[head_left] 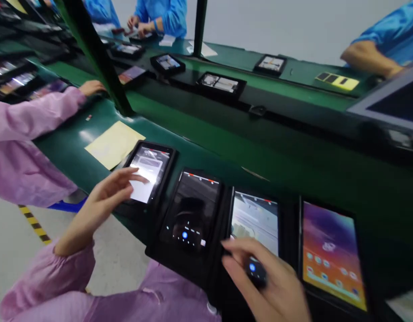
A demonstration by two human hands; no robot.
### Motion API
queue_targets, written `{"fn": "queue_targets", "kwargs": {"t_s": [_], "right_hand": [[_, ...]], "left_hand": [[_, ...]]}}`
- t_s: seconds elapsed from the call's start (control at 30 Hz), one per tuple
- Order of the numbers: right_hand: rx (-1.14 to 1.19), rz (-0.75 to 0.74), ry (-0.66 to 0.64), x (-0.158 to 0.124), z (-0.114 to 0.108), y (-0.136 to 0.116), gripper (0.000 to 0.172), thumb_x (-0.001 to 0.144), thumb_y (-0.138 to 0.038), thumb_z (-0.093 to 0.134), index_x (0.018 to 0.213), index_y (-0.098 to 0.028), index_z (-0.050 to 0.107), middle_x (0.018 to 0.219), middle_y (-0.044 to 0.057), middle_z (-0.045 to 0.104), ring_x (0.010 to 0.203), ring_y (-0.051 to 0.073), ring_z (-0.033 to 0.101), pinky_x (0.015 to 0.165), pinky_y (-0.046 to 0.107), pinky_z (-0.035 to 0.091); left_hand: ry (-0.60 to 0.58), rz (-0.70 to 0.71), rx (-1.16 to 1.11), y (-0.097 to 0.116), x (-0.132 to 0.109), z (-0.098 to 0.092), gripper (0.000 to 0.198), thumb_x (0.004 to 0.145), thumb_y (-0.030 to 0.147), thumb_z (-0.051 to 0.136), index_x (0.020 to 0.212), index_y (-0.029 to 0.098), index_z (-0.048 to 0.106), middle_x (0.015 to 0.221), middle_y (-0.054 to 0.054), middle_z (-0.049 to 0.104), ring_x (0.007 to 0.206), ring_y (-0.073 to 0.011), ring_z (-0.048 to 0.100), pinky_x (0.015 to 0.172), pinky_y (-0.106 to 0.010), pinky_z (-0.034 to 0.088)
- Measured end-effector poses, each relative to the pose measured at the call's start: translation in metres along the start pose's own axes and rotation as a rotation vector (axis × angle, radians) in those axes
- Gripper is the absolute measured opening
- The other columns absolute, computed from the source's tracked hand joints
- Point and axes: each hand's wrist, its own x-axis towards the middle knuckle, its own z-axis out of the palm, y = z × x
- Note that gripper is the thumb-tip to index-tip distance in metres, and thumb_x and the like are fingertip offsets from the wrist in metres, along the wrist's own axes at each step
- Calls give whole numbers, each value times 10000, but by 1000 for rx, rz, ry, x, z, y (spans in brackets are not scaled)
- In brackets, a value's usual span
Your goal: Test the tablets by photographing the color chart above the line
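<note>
My left hand (107, 197) is open, its fingers stretched over the lit white screen of a tablet (149, 174) in a black tray. Whether the fingertips touch the glass, I cannot tell. To the right lies a second tablet (196, 201) with a dark camera screen and a blue round button. My right hand (270, 279) hovers over the lower part of a third tablet (256, 217), which shows a bright camera picture. Its thumb and index finger are bent with a gap between them, and nothing shows in the hand. The tablet's lower screen is partly hidden.
Another tablet (330, 250) with a purple and orange home screen lies at the right. A yellow sheet (115, 143) is on the green bench (72, 143). A co-worker's pink sleeve (35, 112) is at the left. Trays with tablets (223, 83) line the dark track behind a green post (99, 58).
</note>
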Motion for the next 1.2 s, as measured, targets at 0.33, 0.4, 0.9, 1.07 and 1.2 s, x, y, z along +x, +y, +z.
{"fn": "queue_targets", "kwargs": {"t_s": [0.33, 0.4, 0.9, 1.07, 1.2], "right_hand": [[71, 186, -257, 46, 82, -1, 89, 916, -185, 845, 886, -246, 787, 804, -57, 659, 606, 95, 561, 616, 270, 405], [62, 188, -246, 46, 85, -1, 104, 930, -168, 822, 861, -235, 780, 792, -53, 653, 609, 96, 560, 618, 273, 397], [-610, -103, -277, 27, 111, -11, 219, 996, -197, 698, 778, -197, 693, 770, -23, 640, 575, 133, 608, 504, 307, 331], [-791, -148, -271, 35, 115, -24, 278, 881, -128, 803, 688, -198, 615, 720, -31, 636, 521, 145, 606, 466, 322, 282], [-880, 32, -362, 53, 113, -33, 385, 841, -226, 910, 646, -192, 580, 709, -16, 646, 505, 156, 585, 475, 317, 187]], "left_hand": [[-487, 45, -107, -9, -54, 43, 380, 1077, 296, 593, 1435, 423, 590, 1276, -2, 775, 948, -96, 681, 847, -180, 561], [-483, 25, -135, -13, -52, 40, 378, 1079, 293, 593, 1438, 411, 591, 1285, -9, 772, 926, -90, 677, 848, -178, 561], [-111, 61, -312, -49, -73, 16, 266, 1017, 129, 644, 1248, 245, 711, 1044, -32, 759, 808, -97, 648, 665, -176, 547], [-451, 263, -383, -34, -82, 17, 241, 1034, 74, 558, 1174, 227, 683, 979, -31, 743, 939, -122, 704, 762, -212, 585], [-708, 509, -473, -12, -95, 38, 299, 1147, 328, 364, 983, 251, 602, 839, 18, 764, 727, -80, 743, 764, -198, 609]]}}
